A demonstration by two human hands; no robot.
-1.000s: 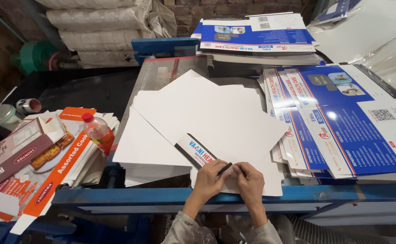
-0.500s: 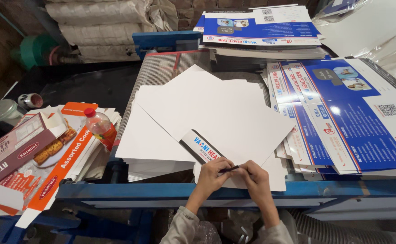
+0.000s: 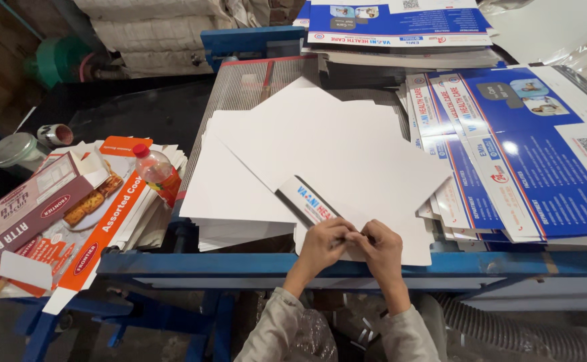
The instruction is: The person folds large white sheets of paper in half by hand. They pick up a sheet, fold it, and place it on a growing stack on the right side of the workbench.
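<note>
At 9 o'clock a tin (image 3: 12, 149) with a pale lid stands on the dark bench, a small roll (image 3: 55, 134) just beside it. Flattened biscuit cartons (image 3: 72, 221), orange and maroon, lie fanned at 8 o'clock, and a plastic bottle (image 3: 154, 169) with a red cap rests tilted on top of them.

In the middle, a stack of white sheets (image 3: 320, 147) sits on the blue table (image 3: 240, 263), the top sheets skewed against each other. A folded flap (image 3: 313, 204) with blue and red print shows at the near edge of the top sheet.

At 6 o'clock the left hand (image 3: 321, 245) and right hand (image 3: 382, 247) meet at that near edge, fingertips touching. Both pinch the edge of the top sheet just beside the flap, fingers curled and closed on the card. What sits between the fingertips is too small to tell. Grey sleeves (image 3: 273, 328) run down to the frame's bottom.

At 3 o'clock, blue printed sheets (image 3: 528, 154) lie fanned out, touching the white stack. Another blue printed pile (image 3: 401, 20) sits at 12 o'clock. Sacks (image 3: 153, 27) lie at 11 o'clock. A ribbed hose (image 3: 508, 328) runs under the table at 5 o'clock.
</note>
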